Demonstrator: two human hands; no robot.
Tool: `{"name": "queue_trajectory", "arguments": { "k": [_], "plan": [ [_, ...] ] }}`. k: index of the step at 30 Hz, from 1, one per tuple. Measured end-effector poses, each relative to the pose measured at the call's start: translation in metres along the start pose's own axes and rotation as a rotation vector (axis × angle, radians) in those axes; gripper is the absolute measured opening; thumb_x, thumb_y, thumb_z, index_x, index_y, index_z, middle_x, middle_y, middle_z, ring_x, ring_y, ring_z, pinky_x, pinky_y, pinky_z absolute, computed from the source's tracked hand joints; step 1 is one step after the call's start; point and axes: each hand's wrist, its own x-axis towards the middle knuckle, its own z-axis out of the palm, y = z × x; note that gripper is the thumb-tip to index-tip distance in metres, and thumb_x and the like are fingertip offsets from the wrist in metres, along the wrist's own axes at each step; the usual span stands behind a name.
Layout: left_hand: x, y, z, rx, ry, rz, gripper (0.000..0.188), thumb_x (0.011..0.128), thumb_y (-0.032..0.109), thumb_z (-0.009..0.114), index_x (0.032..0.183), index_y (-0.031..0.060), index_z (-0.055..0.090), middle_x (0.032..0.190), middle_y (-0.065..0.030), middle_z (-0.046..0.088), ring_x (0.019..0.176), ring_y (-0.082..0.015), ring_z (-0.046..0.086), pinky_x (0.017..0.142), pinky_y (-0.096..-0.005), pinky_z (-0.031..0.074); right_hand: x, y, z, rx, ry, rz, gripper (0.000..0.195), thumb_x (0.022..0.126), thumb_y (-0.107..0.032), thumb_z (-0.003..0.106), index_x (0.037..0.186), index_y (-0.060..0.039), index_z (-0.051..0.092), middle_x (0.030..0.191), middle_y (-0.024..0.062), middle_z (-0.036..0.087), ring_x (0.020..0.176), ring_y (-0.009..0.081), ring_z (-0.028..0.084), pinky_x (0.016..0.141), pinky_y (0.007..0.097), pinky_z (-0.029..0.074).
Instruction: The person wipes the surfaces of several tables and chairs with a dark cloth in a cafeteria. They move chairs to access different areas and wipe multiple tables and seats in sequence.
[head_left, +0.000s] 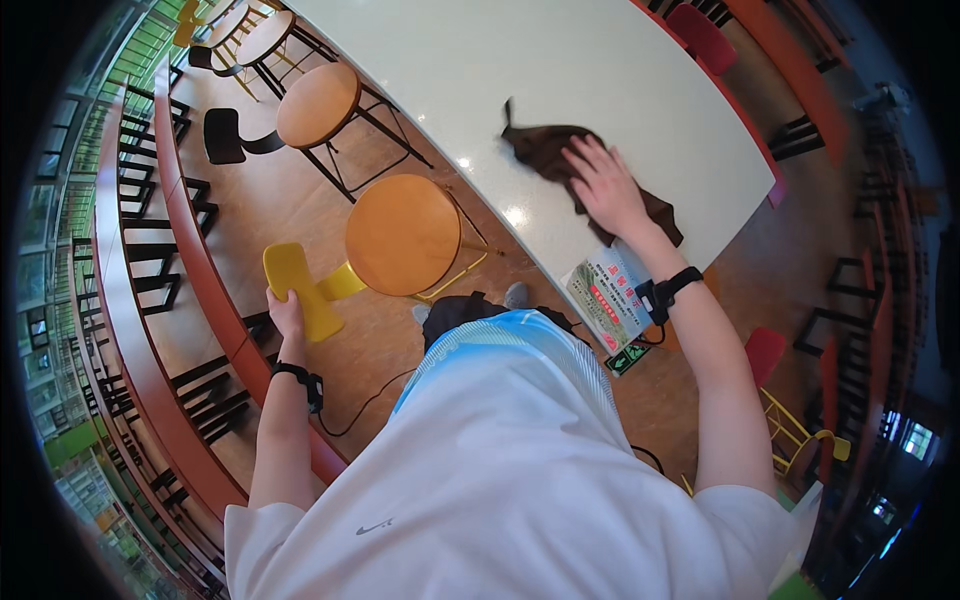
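My right hand (606, 184) lies flat with spread fingers on a crumpled dark brown cloth (547, 154), which rests on the white tabletop (465, 82). Some of the cloth sticks out beyond my fingers and some beside my wrist. On the near end of the table, by my right forearm, is a printed notice sheet (606, 296) bearing writing. My left hand (286, 313) grips the edge of the yellow backrest (300, 289) of a stool with a round wooden seat (403, 235). Both wrists wear black straps with small devices.
Another round wooden stool (319, 105) with a black backrest (224, 136) stands along the table's left edge. Long reddish-brown counters (202, 277) curve past on the left. A red chair back (765, 357) is at the right. A thin cable (367, 405) hangs from my left wrist.
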Motion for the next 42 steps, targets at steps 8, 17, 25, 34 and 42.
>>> {"name": "queue_trajectory", "arguments": {
  "k": [8, 17, 25, 34, 42],
  "plan": [
    [-0.004, -0.005, -0.002, -0.078, -0.021, -0.042, 0.031, 0.099, 0.016, 0.064, 0.126, 0.0012, 0.062, 0.116, -0.0225, 0.075, 0.110, -0.0387, 0.074, 0.094, -0.0447, 0.056, -0.086, 0.112, -0.017, -0.187, 0.103, 0.519, 0.055, 0.112, -0.035, 0.048, 0.161, -0.0114, 0.046, 0.172, 0.0144, 0.036, 0.160, 0.0376, 0.029, 0.129, 0.0562, 0.026],
    [-0.010, 0.005, -0.001, -0.219, -0.042, -0.021, 0.023, 0.101, 0.009, 0.061, 0.121, -0.0024, 0.061, 0.109, -0.0194, 0.073, 0.104, -0.0339, 0.072, 0.094, -0.0426, 0.053, -0.171, -0.111, -0.010, -0.116, 0.140, 0.791, 0.054, 0.111, -0.027, 0.050, 0.162, -0.0096, 0.046, 0.172, 0.0177, 0.036, 0.161, 0.0401, 0.028, 0.129, 0.0589, 0.023],
    [-0.016, 0.019, -0.011, -0.248, -0.143, -0.069, 0.025, 0.107, 0.010, 0.056, 0.129, -0.0016, 0.055, 0.126, -0.0221, 0.067, 0.116, -0.0347, 0.067, 0.100, -0.0431, 0.051, -0.081, -0.187, 0.025, -0.286, 0.104, 0.752, 0.051, 0.106, -0.019, 0.058, 0.155, -0.0072, 0.052, 0.166, 0.0209, 0.043, 0.156, 0.0423, 0.035, 0.124, 0.0624, 0.030],
    [-0.015, 0.027, -0.012, -0.342, -0.184, -0.166, 0.031, 0.107, 0.013, 0.059, 0.135, -0.0008, 0.054, 0.128, -0.0168, 0.065, 0.119, -0.0292, 0.064, 0.103, -0.0410, 0.051, 0.112, -0.230, 0.096, -0.036, 0.252, 0.513, 0.056, 0.103, -0.031, 0.064, 0.152, -0.0041, 0.056, 0.167, 0.0176, 0.044, 0.157, 0.0340, 0.037, 0.129, 0.0524, 0.029],
    [0.002, 0.007, -0.007, -0.241, -0.174, -0.067, 0.029, 0.107, 0.012, 0.059, 0.131, -0.0015, 0.054, 0.123, -0.0181, 0.066, 0.117, -0.0313, 0.065, 0.102, -0.0417, 0.051, 0.140, -0.119, 0.088, -0.138, 0.252, 0.561, 0.061, 0.105, -0.043, 0.060, 0.151, -0.0042, 0.056, 0.167, 0.0206, 0.043, 0.158, 0.0350, 0.035, 0.131, 0.0613, 0.020]
  ]
}}
